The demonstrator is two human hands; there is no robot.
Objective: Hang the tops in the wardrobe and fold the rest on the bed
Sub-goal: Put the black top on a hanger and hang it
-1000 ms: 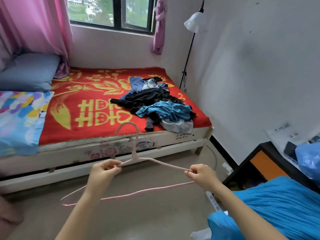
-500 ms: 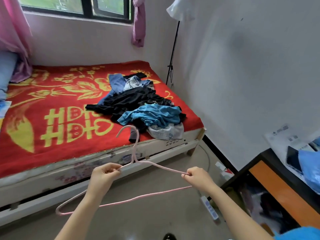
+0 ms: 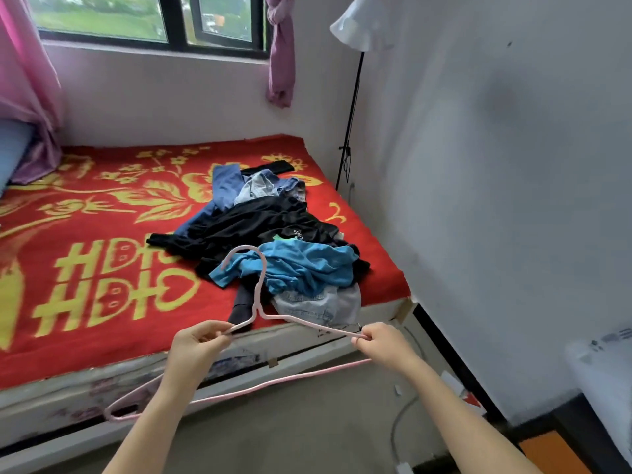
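Left hand (image 3: 196, 350): fingers curled, thumb & fingertips pinching the left shoulder of a pink hanger (image 3: 258, 292). Right hand (image 3: 384, 347): curled too, pinching the tip of the hanger's right shoulder. Both forearms come in from the bottom edge. The hanger is held in the air btwn the two hands, hook up. Its lower bar sags below them & runs out left past the left wrist, in front of the bed frame (image 3: 68, 395).

Just beyond the hands is the clothes pile (image 3: 273, 241), on the bed's near right corner, lying on a red blanket (image 3: 102, 302) w/ yellow pattern. A bright blue top (image 3: 307, 268) sits on the front of the pile, and the hook overlaps it in view. Behind it a black garment (image 3: 246, 227) is spread wide. At the far end is a grey-blue piece (image 3: 225, 183). At the near edge is a pale washed item (image 3: 318, 304), prob. denim, though it's too crumpled to be sure, and it reaches the mattress edge.

Further out:
- A pink curtain (image 3: 24, 80) hangs at the left by the window (image 3: 136, 18).
- A knotted purple curtain (image 3: 280, 53) hangs at the window's right end.
- A floor lamp (image 3: 362, 25) w/ white shade stands in the corner by the wall.
- A pale cable (image 3: 398, 429) lies on the floor.
- A dark cabinet (image 3: 554, 453) w/ orange front is at bottom right.
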